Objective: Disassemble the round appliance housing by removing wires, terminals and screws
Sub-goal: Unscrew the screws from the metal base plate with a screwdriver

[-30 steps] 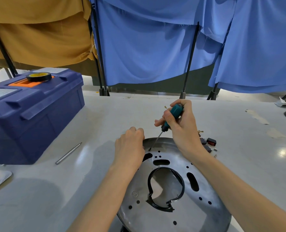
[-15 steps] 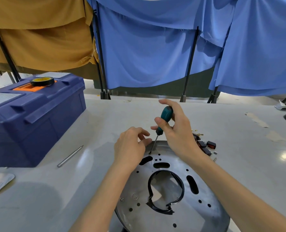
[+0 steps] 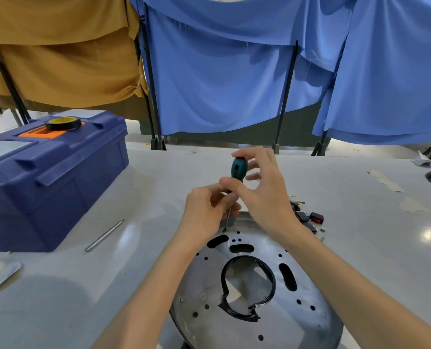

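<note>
The round metal housing [image 3: 264,311] lies flat on the table in front of me, with several holes and a black ring [image 3: 272,280] around its centre opening. My right hand [image 3: 264,192] pinches a teal-handled screwdriver [image 3: 238,168] that stands nearly upright, its tip on the housing's far rim. My left hand [image 3: 207,210] sits at the rim and its fingertips pinch the screwdriver's shaft low down. A screw [image 3: 182,299] shows near the housing's left edge.
A blue toolbox [image 3: 45,177] with a roll of black tape [image 3: 63,122] on top stands at the left. A metal rod [image 3: 105,235] lies beside it. Small black and red removed parts [image 3: 310,219] lie right of the housing. Blue and tan cloths hang behind the table.
The screwdriver has risen from a slant to nearly upright. My right hand shifted up the handle to a fingertip hold, and my left hand moved from the rim to the shaft.
</note>
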`<control>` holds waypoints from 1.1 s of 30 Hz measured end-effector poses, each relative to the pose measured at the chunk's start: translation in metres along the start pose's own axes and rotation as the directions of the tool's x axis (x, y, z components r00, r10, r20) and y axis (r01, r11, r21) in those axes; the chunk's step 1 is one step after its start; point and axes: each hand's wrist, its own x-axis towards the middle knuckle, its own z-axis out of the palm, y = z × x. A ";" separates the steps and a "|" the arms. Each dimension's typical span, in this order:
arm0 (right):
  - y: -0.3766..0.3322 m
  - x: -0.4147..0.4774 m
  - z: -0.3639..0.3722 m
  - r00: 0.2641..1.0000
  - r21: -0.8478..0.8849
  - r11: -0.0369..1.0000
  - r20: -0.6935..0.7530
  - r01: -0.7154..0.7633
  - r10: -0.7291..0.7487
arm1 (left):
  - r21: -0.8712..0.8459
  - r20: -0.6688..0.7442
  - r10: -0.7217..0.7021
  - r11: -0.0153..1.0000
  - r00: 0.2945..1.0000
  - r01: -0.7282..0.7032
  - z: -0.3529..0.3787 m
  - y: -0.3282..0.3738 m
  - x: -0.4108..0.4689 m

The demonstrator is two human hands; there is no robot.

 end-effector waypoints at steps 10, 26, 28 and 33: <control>-0.006 0.002 -0.001 0.997 0.033 0.999 0.075 0.000 -0.003 | 0.044 -0.033 0.042 0.998 0.999 -0.041 0.000 0.000 -0.004; -0.005 0.004 -0.008 0.999 0.098 0.995 0.039 -0.028 0.024 | 0.006 0.091 0.038 0.999 0.995 -0.039 -0.004 -0.003 -0.005; -0.004 0.003 -0.010 0.997 0.137 0.989 0.070 -0.053 0.044 | 0.012 0.059 0.025 1.000 0.998 -0.026 -0.003 -0.004 -0.004; -0.008 0.001 -0.005 0.994 0.109 0.994 0.109 -0.027 0.015 | 0.048 -0.026 0.081 0.996 0.996 -0.080 -0.001 -0.002 -0.005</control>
